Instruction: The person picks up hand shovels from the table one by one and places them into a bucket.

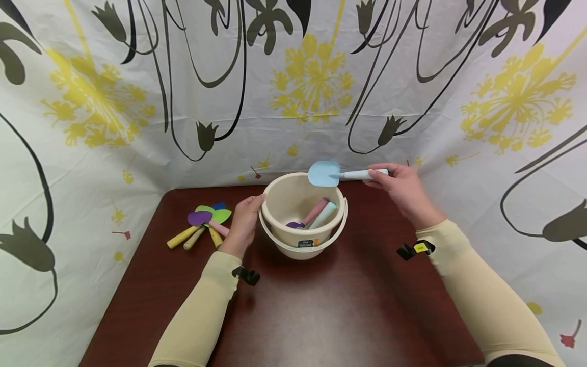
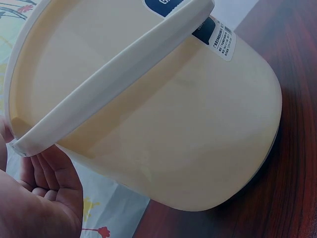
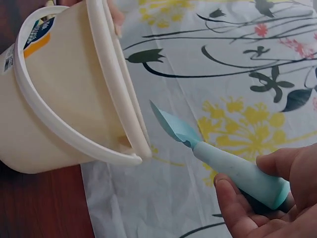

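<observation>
A cream bucket (image 1: 285, 230) with its white handle (image 2: 114, 74) hanging down in front stands on the table. My left hand (image 1: 244, 224) grips its rim on the left, with fingers curled below the rim on the outside. Over the right part of the bucket's opening, my right hand (image 1: 403, 191) holds a light blue toy shovel (image 1: 324, 174) by its pale handle, blade pointing left. Thumb and fingers pinch the handle's end in the right wrist view. Inside the bucket lie a shovel with a pink handle (image 1: 316, 210) and one with a pale teal handle (image 1: 323, 214).
Left of the bucket, several toy shovels lie in a pile, among them a purple blade (image 1: 199, 218), a green blade (image 1: 222, 216) and a yellow handle (image 1: 181, 237). A patterned curtain (image 1: 257, 127) hangs behind the dark red table (image 1: 302, 311) and along its sides.
</observation>
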`<state>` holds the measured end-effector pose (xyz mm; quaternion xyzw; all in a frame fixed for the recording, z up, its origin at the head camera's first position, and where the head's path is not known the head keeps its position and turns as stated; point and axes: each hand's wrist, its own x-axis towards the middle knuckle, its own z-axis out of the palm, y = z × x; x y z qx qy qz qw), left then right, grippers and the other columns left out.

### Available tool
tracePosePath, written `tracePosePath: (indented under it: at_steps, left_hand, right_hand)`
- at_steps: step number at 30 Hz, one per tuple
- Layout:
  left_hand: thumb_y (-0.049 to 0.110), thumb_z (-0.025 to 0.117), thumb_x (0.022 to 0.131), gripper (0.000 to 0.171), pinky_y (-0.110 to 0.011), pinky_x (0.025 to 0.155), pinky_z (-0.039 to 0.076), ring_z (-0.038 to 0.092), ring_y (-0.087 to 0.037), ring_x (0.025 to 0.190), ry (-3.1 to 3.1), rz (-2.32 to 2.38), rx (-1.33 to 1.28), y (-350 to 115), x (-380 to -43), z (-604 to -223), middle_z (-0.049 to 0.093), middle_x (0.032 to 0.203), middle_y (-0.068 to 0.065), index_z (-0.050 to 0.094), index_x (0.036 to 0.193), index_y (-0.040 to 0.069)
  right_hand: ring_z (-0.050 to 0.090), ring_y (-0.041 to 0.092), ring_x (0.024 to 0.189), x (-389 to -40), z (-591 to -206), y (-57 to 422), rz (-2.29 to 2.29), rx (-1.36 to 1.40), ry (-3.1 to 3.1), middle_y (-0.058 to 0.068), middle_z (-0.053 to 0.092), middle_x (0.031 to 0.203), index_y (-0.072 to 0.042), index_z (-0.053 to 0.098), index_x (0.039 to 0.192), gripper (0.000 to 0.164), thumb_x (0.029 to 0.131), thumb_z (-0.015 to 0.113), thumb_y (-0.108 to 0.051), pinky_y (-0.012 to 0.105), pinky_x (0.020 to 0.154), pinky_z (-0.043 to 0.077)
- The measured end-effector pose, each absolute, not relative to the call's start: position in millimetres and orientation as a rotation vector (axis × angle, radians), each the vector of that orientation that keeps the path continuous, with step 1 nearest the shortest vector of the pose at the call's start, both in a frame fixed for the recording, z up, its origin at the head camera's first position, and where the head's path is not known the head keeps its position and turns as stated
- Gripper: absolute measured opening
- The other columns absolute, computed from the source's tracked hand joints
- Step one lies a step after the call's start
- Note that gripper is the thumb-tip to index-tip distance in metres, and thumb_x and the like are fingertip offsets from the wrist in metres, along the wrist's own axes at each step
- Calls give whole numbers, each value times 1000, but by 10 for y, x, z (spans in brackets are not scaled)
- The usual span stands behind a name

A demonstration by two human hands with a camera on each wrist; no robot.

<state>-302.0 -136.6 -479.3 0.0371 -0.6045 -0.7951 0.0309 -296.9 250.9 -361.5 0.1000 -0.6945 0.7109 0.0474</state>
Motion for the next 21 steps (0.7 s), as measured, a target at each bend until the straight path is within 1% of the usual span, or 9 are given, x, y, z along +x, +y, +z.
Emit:
tracePosePath:
  at_steps: [6,11,17,21]
  left_hand:
    - [31,75,106,32,-22,71,51,60,-13,78,-1862,-2444,122,-1368,-3012,-4786,63,79,1,70,85,8]
    - [31,75,107,31,-23,71,51,59,-13,78,-1875,-2436,116,-1370,-3004,-4777,63,79,1,70,85,10]
    - [30,75,107,31,-22,70,50,59,-12,77,-1868,-2445,121,-1372,-3004,-4783,62,78,1,69,84,11]
    - [29,74,107,30,-22,71,51,59,-12,77,-1856,-2455,121,-1370,-3005,-4786,63,79,1,70,85,9]
  right_hand:
    - [80,10,96,-2997,-3634,2414,1966,294,-2321,1,79,108,6,72,134,35,107,76,-16,25,93,61]
    - [79,7,97,-3018,-3632,2348,1851,284,-2425,-1,80,106,5,72,137,39,108,75,-21,21,92,59]
    - [80,9,99,-3063,-3641,2273,1744,300,-2503,4,80,108,4,73,135,38,108,75,-22,25,94,59]
    - [80,14,102,-3119,-3665,2243,1626,331,-2559,10,79,111,1,76,134,37,108,75,-25,23,90,59]
